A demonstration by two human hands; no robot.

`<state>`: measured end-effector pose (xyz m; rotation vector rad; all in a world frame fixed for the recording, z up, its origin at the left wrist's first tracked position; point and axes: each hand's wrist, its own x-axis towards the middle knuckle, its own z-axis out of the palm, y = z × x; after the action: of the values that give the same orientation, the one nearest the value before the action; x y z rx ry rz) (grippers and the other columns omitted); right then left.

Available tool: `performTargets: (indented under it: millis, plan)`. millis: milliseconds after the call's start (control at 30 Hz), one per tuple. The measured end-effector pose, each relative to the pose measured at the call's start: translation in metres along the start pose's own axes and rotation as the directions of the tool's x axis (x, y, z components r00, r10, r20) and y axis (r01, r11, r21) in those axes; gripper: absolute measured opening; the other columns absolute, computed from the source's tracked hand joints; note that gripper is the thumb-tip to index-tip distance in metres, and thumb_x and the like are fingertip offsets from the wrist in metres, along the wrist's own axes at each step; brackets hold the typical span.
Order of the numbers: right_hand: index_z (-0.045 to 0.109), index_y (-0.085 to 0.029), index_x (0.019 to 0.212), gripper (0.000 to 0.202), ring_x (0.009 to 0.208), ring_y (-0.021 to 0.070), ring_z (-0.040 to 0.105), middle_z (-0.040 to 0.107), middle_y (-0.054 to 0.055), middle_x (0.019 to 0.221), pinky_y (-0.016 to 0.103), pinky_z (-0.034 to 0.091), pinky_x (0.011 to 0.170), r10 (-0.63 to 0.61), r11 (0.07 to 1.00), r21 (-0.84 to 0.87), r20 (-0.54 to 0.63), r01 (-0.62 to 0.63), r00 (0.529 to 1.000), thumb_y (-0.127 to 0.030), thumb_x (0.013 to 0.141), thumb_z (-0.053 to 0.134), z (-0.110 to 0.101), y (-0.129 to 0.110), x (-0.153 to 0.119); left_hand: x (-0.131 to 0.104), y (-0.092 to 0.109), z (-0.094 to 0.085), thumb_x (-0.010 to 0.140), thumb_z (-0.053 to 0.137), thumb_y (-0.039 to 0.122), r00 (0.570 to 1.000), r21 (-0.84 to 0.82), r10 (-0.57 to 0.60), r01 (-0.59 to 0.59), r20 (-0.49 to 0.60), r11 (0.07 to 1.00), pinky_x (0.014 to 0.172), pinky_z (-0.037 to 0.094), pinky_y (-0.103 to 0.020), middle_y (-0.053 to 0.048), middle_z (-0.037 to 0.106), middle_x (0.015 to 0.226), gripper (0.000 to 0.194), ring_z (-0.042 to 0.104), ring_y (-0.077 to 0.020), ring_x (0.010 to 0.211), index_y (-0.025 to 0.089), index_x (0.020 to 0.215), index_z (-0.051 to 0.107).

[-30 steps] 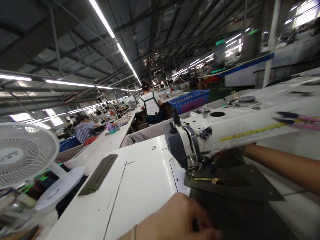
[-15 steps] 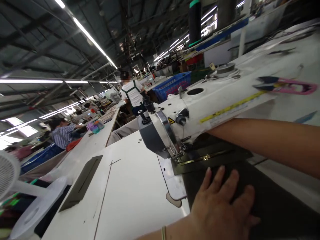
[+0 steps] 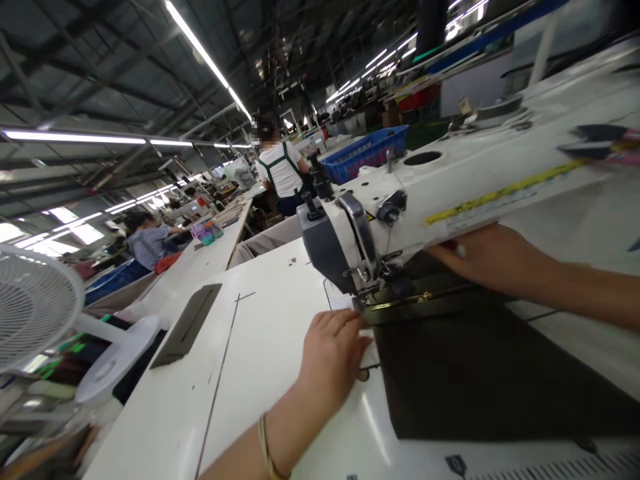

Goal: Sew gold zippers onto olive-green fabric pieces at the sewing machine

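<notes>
A dark olive fabric panel [image 3: 470, 373] lies under the head of a white sewing machine [image 3: 480, 180]. A zipper with gold teeth [image 3: 400, 303] runs across the panel near the presser foot [image 3: 367, 297]. My left hand [image 3: 333, 360], with a band on its wrist, is closed with its fingertips at the panel's left edge, beside the presser foot. My right hand [image 3: 485, 257] reaches under the machine arm, at the far side of the panel. The arm and the fabric hide most of its fingers, so its grip does not show.
Pink-handled thread snips [image 3: 600, 143] lie on the machine arm. A slotted olive piece [image 3: 187, 327] rests on the white table [image 3: 265, 353] at left, near a white fan [image 3: 40, 307]. A blue crate [image 3: 367, 153] and two co-workers [image 3: 283, 170] are farther back.
My left hand has moved left, from lying spread on the panel to closed at its edge by the presser foot. My right hand has drawn back, showing more from under the arm. The view has shifted.
</notes>
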<state>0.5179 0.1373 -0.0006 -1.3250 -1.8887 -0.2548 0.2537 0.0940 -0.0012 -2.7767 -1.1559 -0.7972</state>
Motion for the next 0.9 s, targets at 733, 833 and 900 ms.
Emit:
performTargets:
  millis: [733, 833, 900]
  plan:
    - [0.065, -0.015, 0.1, 0.021, 0.059, 0.0184, 0.061, 0.068, 0.005, 0.074, 0.03, 0.039, 0.054, -0.401, 0.91, 0.03, 0.325, 0.414, 0.856, -0.025, 0.089, 0.051, 0.029, -0.062, -0.035, 0.016, -0.007, 0.003, 0.088, 0.057, 0.012, 0.989, 0.091, -0.085, 0.074, 0.119, 0.993, 0.078, 0.046, -0.033, -0.003, 0.068, 0.086, 0.011, 0.063, -0.0192, 0.081, 0.017, 0.09, 0.066]
    - [0.066, -0.016, 0.083, 0.019, 0.055, 0.0176, 0.057, 0.063, 0.003, 0.065, 0.032, 0.04, 0.055, -0.507, 0.86, 0.021, 0.163, 0.511, 0.847, -0.019, 0.089, 0.048, 0.024, -0.064, -0.035, 0.011, -0.003, 0.008, 0.09, 0.053, 0.015, 0.992, 0.215, -0.011, -0.016, 0.125, 0.976, 0.078, 0.046, -0.036, -0.005, 0.064, 0.088, 0.011, 0.059, -0.0204, 0.082, 0.016, 0.088, 0.064]
    - [0.066, -0.014, 0.084, 0.022, 0.065, 0.0199, 0.059, 0.064, 0.006, 0.072, 0.034, 0.044, 0.063, -0.529, 0.845, -0.057, 0.051, 0.532, 0.847, -0.015, 0.09, 0.045, 0.024, -0.066, -0.034, 0.009, 0.0, 0.009, 0.09, 0.052, 0.014, 0.991, 0.276, 0.005, -0.043, 0.137, 0.96, 0.077, 0.046, -0.037, -0.006, 0.061, 0.087, 0.011, 0.057, -0.0208, 0.081, 0.016, 0.086, 0.061]
